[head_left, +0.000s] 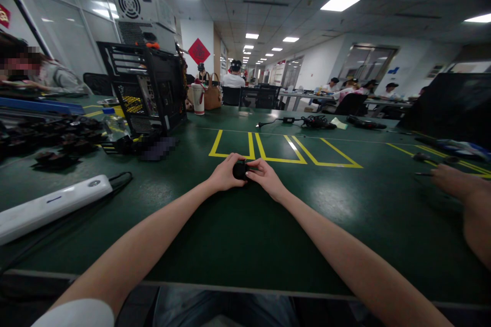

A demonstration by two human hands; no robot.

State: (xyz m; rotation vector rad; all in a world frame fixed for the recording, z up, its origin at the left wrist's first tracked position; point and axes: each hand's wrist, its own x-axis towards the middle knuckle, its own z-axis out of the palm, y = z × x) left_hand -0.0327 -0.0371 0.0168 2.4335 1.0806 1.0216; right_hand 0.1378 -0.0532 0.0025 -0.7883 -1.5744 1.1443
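A small round black part is held between my two hands, low over the green table. My left hand curls round its left side, thumb below and fingers above. From the right, my right hand pinches its edge between thumb and fingertips. What kind of part it is I cannot make out, since the fingers cover much of it. Just beyond my hands, yellow tape outlines are marked on the tabletop.
On the left lie a white power strip, a pile of black parts and an open computer case. A cup and cables are farther back. Another person's hand works at the right.
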